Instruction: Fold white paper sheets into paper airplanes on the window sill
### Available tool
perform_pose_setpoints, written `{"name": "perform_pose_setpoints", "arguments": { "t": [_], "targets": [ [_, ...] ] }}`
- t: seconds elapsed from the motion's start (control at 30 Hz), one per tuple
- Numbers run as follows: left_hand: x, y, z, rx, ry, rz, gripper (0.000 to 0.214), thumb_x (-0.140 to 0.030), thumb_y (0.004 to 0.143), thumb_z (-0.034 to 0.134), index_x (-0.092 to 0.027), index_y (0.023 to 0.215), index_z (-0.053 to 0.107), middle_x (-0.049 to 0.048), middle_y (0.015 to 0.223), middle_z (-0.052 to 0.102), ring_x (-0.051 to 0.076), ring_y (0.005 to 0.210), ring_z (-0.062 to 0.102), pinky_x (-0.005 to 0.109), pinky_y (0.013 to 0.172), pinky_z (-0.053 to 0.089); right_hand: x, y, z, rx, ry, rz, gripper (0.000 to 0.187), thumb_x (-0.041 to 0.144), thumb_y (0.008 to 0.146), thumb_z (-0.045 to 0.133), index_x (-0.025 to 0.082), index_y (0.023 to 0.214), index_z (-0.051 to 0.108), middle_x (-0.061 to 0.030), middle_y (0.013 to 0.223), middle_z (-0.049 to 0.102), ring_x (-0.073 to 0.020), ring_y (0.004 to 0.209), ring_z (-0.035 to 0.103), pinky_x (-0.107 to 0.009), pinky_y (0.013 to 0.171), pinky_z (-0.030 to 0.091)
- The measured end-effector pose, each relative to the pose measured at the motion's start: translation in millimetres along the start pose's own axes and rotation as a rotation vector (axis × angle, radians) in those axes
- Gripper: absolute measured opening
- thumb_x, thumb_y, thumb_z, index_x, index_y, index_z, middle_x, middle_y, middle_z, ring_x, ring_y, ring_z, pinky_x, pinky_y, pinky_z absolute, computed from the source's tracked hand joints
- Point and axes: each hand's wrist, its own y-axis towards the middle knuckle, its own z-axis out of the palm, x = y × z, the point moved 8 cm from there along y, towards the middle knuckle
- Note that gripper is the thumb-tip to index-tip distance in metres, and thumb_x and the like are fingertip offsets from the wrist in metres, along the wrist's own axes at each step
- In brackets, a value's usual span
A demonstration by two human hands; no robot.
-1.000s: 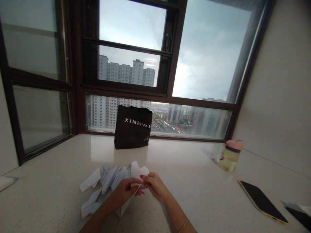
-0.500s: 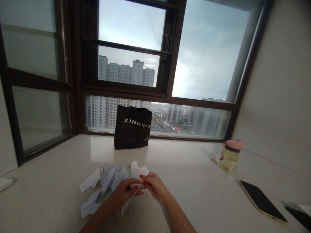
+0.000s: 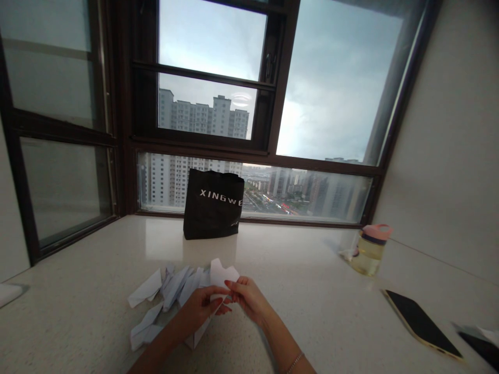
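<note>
A folded sheet of white paper is held between my two hands, its notched top edge standing up above the fingers. My left hand pinches it from the left, fingertips close to those of the other hand. From the right, my right hand grips the same paper with thumb and fingers; a thin bracelet circles that wrist. Several folded white paper pieces lie in a loose heap beside and behind my left hand. Part of the heap is hidden by my left hand and forearm.
A black bag stands upright by the window. To the right are a bottle with a pink lid and a dark phone. Another dark object lies at the right edge, a white item at the left edge.
</note>
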Motion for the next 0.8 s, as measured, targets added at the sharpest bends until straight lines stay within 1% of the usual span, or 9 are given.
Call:
{"name": "perform_pose_setpoints", "arguments": {
  "t": [0.1,0.17,0.23,0.33,0.43,0.53,0.63,0.7,0.8],
  "targets": [
    [-4.1,2.8,-11.6,-0.080,-0.002,0.030,0.033,-0.039,0.066,0.063,-0.015,0.088,0.065,0.0103,0.085,0.069,0.021,0.071,0.066,0.035,0.068,0.052,4.7,-1.0,-1.4,-0.052,-0.021,-0.031,0.037,0.047,0.059,0.068,0.011,0.057,0.059,0.0025,0.045,0.052,-0.0042,0.037,0.040,-0.020,0.041,0.026],
    [-11.4,3.2,-32.2,-0.224,0.033,0.071,0.032,-0.039,0.066,0.060,-0.016,0.089,0.065,0.0091,0.084,0.069,0.021,0.070,0.065,0.035,0.066,0.052,7.9,-0.2,-4.8,-0.100,-0.057,-0.059,0.043,0.054,0.063,0.061,0.012,0.066,0.062,0.0033,0.048,0.052,-0.0040,0.037,0.039,-0.019,0.040,0.026],
    [-21.5,-0.9,-59.7,-0.417,0.100,0.119,0.031,-0.039,0.068,0.056,-0.018,0.090,0.063,0.0079,0.085,0.069,0.020,0.067,0.065,0.034,0.061,0.053,10.6,1.5,-9.6,-0.144,-0.146,-0.091,0.046,0.058,0.064,0.057,0.014,0.075,0.064,0.0036,0.051,0.052,-0.0044,0.038,0.038,-0.020,0.041,0.027],
    [-36.5,-14.1,-97.7,-0.682,0.209,0.188,0.033,-0.040,0.070,0.049,-0.017,0.092,0.060,0.0081,0.085,0.068,0.017,0.060,0.064,0.029,0.051,0.051,15.9,2.7,-16.2,-0.213,-0.395,-0.186,0.042,0.055,0.066,0.055,0.016,0.079,0.064,0.0008,0.060,0.056,-0.0079,0.045,0.044,-0.022,0.046,0.033],
    [-46.2,-28.0,-121.7,-0.854,0.336,0.220,0.036,-0.039,0.073,0.042,-0.016,0.095,0.058,0.0065,0.080,0.068,0.013,0.048,0.057,0.025,0.045,0.046,22.7,-0.8,-14.0,-0.282,-0.684,-0.333,0.030,0.042,0.070,0.055,0.017,0.083,0.065,-0.0037,0.074,0.060,-0.0130,0.061,0.051,-0.027,0.060,0.041],
    [-53.1,-41.3,-136.8,-0.995,0.433,0.247,0.036,-0.035,0.075,0.036,-0.017,0.097,0.057,0.0042,0.076,0.066,0.011,0.045,0.051,0.024,0.047,0.044,25.9,-4.0,4.8,-0.264,-0.899,-0.445,0.021,0.028,0.072,0.055,0.018,0.087,0.065,-0.0064,0.084,0.059,-0.0174,0.077,0.053,-0.030,0.071,0.043],
    [-56.2,-50.9,-146.9,-1.087,0.419,0.268,0.034,-0.032,0.074,0.035,-0.017,0.095,0.057,0.0031,0.074,0.065,0.011,0.047,0.049,0.024,0.050,0.042,27.6,-2.5,36.4,-0.173,-1.093,-0.490,0.020,0.018,0.070,0.055,0.020,0.088,0.065,-0.0069,0.090,0.059,-0.0198,0.089,0.051,-0.033,0.078,0.041],
    [-55.9,-54.3,-151.1,-1.115,0.359,0.268,0.033,-0.032,0.073,0.037,-0.017,0.093,0.058,0.0025,0.072,0.064,0.010,0.046,0.046,0.023,0.049,0.041,26.7,1.3,61.9,-0.078,-1.232,-0.484,0.025,0.016,0.069,0.056,0.021,0.092,0.064,-0.0065,0.094,0.059,-0.0199,0.093,0.050,-0.033,0.081,0.039],
    [-54.3,-55.7,-152.9,-1.117,0.242,0.274,0.033,-0.037,0.071,0.041,-0.016,0.088,0.059,0.0017,0.071,0.062,0.009,0.046,0.044,0.022,0.046,0.038,19.2,6.6,105.4,0.132,-1.439,-0.512,0.043,0.020,0.068,0.058,0.024,0.111,0.054,-0.0063,0.110,0.056,-0.0212,0.103,0.045,-0.035,0.085,0.036]
  ]
}}
